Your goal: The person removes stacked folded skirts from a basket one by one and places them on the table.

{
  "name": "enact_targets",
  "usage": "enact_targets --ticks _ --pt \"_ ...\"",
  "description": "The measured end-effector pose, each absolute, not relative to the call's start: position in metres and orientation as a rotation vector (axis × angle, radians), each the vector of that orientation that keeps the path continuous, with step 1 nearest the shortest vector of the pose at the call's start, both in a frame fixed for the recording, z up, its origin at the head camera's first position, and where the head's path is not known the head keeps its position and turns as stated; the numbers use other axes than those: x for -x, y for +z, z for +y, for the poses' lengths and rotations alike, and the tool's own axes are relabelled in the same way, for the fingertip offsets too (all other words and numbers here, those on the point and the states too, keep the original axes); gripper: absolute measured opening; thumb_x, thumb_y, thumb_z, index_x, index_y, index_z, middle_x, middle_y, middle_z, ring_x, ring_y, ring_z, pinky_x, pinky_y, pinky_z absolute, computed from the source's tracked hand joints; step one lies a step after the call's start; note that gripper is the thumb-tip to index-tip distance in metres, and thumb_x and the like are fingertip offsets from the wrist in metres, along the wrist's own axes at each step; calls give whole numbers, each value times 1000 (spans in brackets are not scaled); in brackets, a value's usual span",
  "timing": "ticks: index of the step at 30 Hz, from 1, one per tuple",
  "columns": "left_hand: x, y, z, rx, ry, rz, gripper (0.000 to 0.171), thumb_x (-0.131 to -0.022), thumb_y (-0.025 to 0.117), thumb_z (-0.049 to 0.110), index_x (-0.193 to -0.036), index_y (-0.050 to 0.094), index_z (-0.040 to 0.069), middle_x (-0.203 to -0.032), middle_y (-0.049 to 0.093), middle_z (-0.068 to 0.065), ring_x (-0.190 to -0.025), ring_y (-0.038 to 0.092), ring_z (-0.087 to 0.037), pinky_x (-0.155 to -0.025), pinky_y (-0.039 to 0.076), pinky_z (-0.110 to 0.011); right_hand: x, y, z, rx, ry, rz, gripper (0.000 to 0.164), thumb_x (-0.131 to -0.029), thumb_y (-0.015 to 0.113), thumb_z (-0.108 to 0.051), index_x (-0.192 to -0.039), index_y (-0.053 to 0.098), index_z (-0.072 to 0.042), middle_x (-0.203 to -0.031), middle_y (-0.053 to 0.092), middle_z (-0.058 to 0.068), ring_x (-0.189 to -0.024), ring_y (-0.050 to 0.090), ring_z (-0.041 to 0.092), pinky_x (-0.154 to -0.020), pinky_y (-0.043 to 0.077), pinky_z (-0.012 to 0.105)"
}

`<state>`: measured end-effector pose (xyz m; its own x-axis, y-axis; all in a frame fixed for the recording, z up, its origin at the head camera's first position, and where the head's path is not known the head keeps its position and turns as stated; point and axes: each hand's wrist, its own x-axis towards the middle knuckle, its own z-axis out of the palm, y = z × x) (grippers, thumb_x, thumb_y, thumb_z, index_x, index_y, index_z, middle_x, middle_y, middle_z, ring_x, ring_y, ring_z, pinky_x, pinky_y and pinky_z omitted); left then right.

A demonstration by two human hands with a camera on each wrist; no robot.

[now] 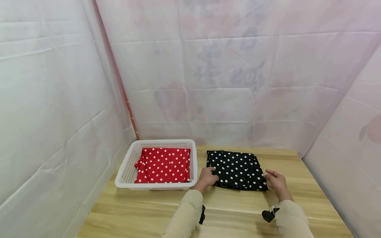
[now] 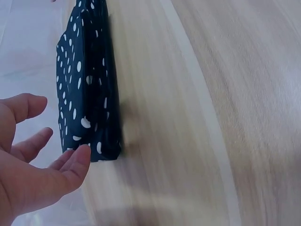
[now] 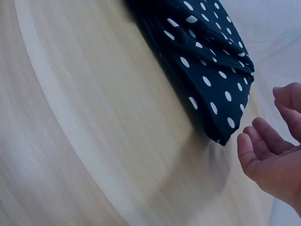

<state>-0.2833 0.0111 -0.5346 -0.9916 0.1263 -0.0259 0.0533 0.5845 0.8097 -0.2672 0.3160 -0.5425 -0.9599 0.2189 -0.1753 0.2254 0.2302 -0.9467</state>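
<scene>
A folded black cloth with white polka dots [image 1: 233,169] lies flat on the wooden table, its kind hidden by the folds. At its left edge is my left hand [image 1: 208,177], fingers spread and loosely bent; in the left wrist view the fingertips [image 2: 81,157] are at the cloth's corner, and I cannot tell if they touch. My right hand [image 1: 276,181] is beside the right edge, and the right wrist view has a small gap between its relaxed fingers [image 3: 247,148] and the cloth's corner [image 3: 221,127]. Neither hand grips anything.
Left of the black cloth stands a white plastic basket [image 1: 194,165] holding a folded red cloth with white dots [image 1: 166,165]. Pale printed sheets [image 1: 220,109] hang behind and on both sides of the wooden table [image 1: 232,211].
</scene>
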Motion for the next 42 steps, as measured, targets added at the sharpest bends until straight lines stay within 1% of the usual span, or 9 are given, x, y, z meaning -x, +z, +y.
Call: enact_targets --ticks 2,8,13,22,25,28,34,37,42 --pt "281 -537 11 -152 1433 2699 42 -75 67 7 -116 61 -1 -113 57 -17 -109 51 -32 -87 45 -38 264 -543 313 -441 -1922 2422 51 -93 49 -11 -136 34 12 -116 54 23 -80 51 2 -71 49 24" --pt "266 -531 7 -141 1705 2512 46 -80 68 13 -124 58 5 -116 56 -17 -107 51 -33 -79 48 -38 251 -542 299 -415 -2073 2291 59 -95 51 -17 -142 25 6 -135 35 28 -84 49 -7 -89 46 30" --pt "250 -526 3 -210 1789 2458 50 -81 69 16 -127 56 5 -120 54 -18 -107 52 -34 -83 47 -41 239 -541 295 -373 -2082 2274 63 -96 53 -19 -144 20 4 -138 30 28 -84 49 -9 -89 46 30" --pt "234 -522 -14 -354 1872 2476 52 -81 69 18 -130 54 8 -122 54 -18 -105 52 -38 -82 47 -44 226 -534 279 -245 -2113 2264 61 -94 57 -22 -145 27 -7 -142 25 27 -91 50 -7 -86 47 27" --pt "232 -518 -18 -401 1878 2495 52 -82 69 20 -130 54 11 -122 56 -15 -107 52 -40 -84 46 -48 224 -530 275 -167 -2112 2289 63 -94 57 -22 -145 24 -4 -140 27 26 -93 51 -7 -85 47 26" --pt "230 -514 -21 -414 1878 2502 52 -81 70 22 -131 55 15 -123 56 -10 -109 51 -39 -85 46 -49 222 -527 272 -88 -2147 2303 63 -94 57 -20 -144 24 -1 -134 37 19 -94 52 -5 -83 48 25" --pt "226 -505 -24 -428 1880 2495 55 -82 70 25 -133 52 18 -125 53 -7 -111 50 -36 -86 46 -48 217 -522 269 23 -2270 2248 46 -93 58 -11 -135 40 -14 -111 53 -14 -96 55 1 -78 49 22" --pt "224 -502 -25 -439 1909 2471 53 -82 70 25 -132 52 18 -125 53 -7 -112 49 -37 -86 45 -50 215 -521 268 65 -2291 2240 47 -93 57 -8 -136 40 -12 -109 55 -18 -98 55 2 -77 49 21" --pt "223 -500 -30 -458 1914 2475 51 -82 70 27 -131 54 20 -127 52 -6 -112 49 -37 -84 48 -45 212 -521 261 94 -2246 2281 57 -93 56 -8 -141 28 4 -111 54 -17 -100 54 0 -78 49 21"
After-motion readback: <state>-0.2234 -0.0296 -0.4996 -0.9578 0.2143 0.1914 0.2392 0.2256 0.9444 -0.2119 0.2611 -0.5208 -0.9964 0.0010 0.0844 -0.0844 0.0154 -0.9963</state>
